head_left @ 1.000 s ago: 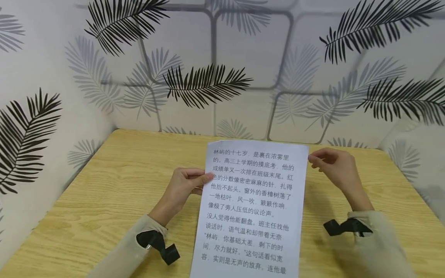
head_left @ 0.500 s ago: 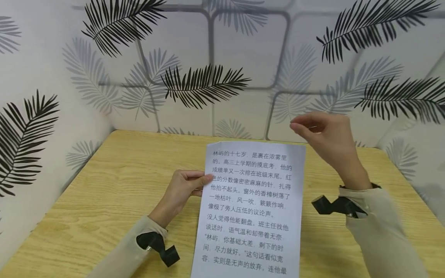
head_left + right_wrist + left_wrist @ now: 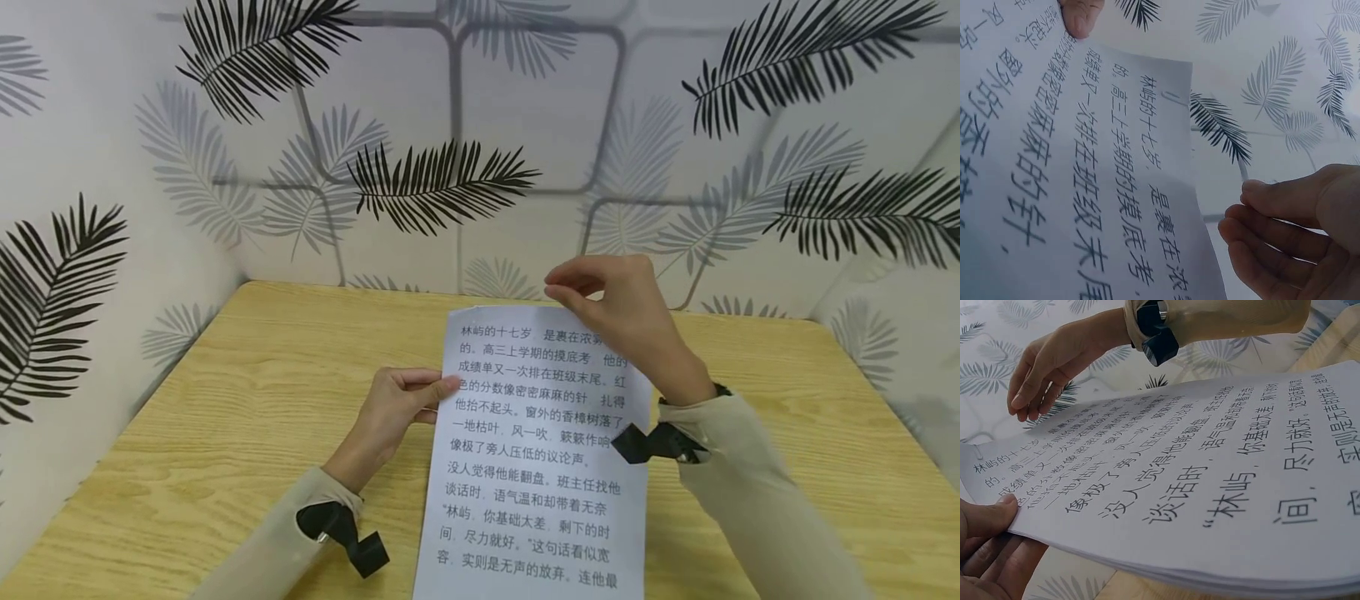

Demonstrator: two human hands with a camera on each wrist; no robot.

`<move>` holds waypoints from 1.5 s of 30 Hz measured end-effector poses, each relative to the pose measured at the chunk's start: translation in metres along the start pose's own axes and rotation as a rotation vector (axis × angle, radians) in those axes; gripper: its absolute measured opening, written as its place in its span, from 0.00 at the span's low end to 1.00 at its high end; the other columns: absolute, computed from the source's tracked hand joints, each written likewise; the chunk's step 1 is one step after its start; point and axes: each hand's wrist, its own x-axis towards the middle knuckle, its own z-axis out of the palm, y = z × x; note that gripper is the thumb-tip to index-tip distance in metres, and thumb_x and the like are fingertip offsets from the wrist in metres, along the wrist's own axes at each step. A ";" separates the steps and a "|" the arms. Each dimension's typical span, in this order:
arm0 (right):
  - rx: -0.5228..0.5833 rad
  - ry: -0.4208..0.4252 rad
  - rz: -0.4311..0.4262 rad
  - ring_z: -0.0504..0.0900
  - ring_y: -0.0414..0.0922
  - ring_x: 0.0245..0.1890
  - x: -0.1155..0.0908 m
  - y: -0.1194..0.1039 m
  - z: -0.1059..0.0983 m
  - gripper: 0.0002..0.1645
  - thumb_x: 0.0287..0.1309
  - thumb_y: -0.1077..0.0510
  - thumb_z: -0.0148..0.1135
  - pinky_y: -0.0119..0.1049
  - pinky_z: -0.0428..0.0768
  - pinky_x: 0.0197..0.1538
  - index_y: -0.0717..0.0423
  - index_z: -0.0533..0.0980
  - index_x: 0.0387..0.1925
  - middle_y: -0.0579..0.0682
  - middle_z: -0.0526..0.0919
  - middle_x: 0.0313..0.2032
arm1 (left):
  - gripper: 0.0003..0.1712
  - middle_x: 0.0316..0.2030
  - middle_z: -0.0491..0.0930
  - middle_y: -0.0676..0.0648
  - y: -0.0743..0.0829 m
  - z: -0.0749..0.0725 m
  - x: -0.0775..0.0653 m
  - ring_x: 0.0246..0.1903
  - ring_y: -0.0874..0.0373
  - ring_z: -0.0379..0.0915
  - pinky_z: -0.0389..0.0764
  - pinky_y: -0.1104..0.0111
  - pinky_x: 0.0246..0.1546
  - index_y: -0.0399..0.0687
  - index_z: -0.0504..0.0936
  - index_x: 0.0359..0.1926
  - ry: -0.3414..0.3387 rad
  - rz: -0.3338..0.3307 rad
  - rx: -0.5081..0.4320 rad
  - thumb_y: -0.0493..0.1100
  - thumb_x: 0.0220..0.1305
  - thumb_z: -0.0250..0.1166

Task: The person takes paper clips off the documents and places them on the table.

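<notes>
Several stapled sheets of paper (image 3: 540, 467) printed with Chinese text are held up over the table, their lower end running out of the head view. My left hand (image 3: 397, 408) pinches their left edge, thumb (image 3: 997, 515) on the printed face and fingers behind. A staple (image 3: 1174, 100) shows at the top left corner in the right wrist view. My right hand (image 3: 622, 308) is at the top edge, overlapping the upper right corner in the head view. Its fingers are loosely bent, with nothing between them and the thumb (image 3: 1266, 194).
A wood-grain table (image 3: 247, 400) spreads beneath the hands. Behind it stands a wall (image 3: 420, 100) with a leaf pattern. Each wrist carries a black camera mount, such as the right mount (image 3: 652, 443), which overlaps the sheets' right edge in the head view.
My right hand has left the sheets' right edge, risen, and moved left to over their top edge. My left hand keeps its pinch and has hardly moved.
</notes>
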 end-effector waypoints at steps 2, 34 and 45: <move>0.010 -0.019 -0.014 0.85 0.45 0.29 0.001 -0.003 0.006 0.05 0.54 0.65 0.70 0.39 0.83 0.36 0.60 0.85 0.35 0.52 0.87 0.33 | 0.15 0.36 0.86 0.40 0.000 0.000 0.000 0.30 0.57 0.84 0.85 0.68 0.31 0.24 0.81 0.46 0.004 0.000 0.001 0.33 0.61 0.67; 0.133 -0.229 -0.071 0.85 0.43 0.33 0.019 -0.025 0.057 0.06 0.52 0.67 0.70 0.34 0.83 0.43 0.60 0.84 0.35 0.51 0.87 0.32 | 0.15 0.36 0.86 0.39 -0.002 0.003 -0.002 0.30 0.55 0.85 0.86 0.65 0.33 0.26 0.82 0.46 -0.011 0.032 0.014 0.35 0.62 0.67; 0.155 -0.172 -0.064 0.85 0.43 0.30 0.019 -0.024 0.052 0.06 0.52 0.68 0.70 0.35 0.83 0.40 0.61 0.83 0.34 0.51 0.87 0.30 | 0.15 0.36 0.86 0.40 -0.004 0.001 -0.005 0.31 0.55 0.84 0.86 0.65 0.32 0.30 0.83 0.45 -0.023 0.051 0.071 0.38 0.62 0.68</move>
